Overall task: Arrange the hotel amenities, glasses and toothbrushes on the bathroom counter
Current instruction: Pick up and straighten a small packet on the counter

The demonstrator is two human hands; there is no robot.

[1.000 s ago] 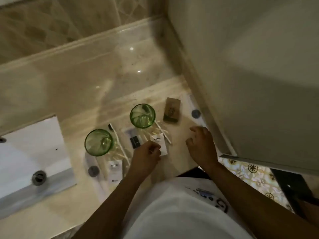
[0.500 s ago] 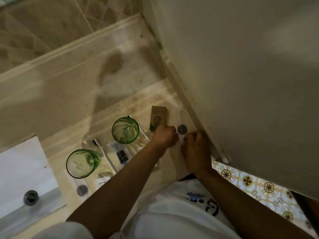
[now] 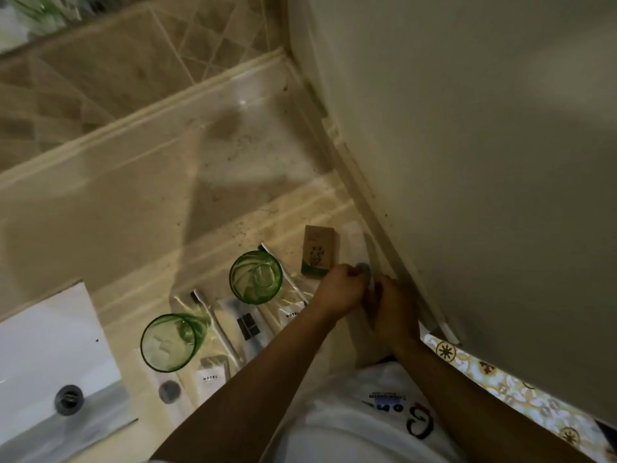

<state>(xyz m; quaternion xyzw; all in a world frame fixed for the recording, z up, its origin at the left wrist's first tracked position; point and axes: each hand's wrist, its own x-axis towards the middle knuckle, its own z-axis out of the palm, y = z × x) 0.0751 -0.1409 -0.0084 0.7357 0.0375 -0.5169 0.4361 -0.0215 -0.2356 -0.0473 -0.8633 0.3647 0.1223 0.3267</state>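
I see the marble bench (image 3: 140, 208) running from the white sink (image 3: 43, 355) at my left to the wall (image 3: 484, 162) at my right. Two green glasses stand upright on it — one (image 3: 172, 342) near the sink, the other (image 3: 256, 275) further right, each resting over wrapped toothbrush packets (image 3: 218, 329). A brown carton (image 3: 319, 250) lies just beyond my hands. My left hand (image 3: 340, 289) and right hand (image 3: 395, 309) meet beside the wall, each grip pinched on a clear sachet (image 3: 357, 243) with a dark round seal (image 3: 364, 269).
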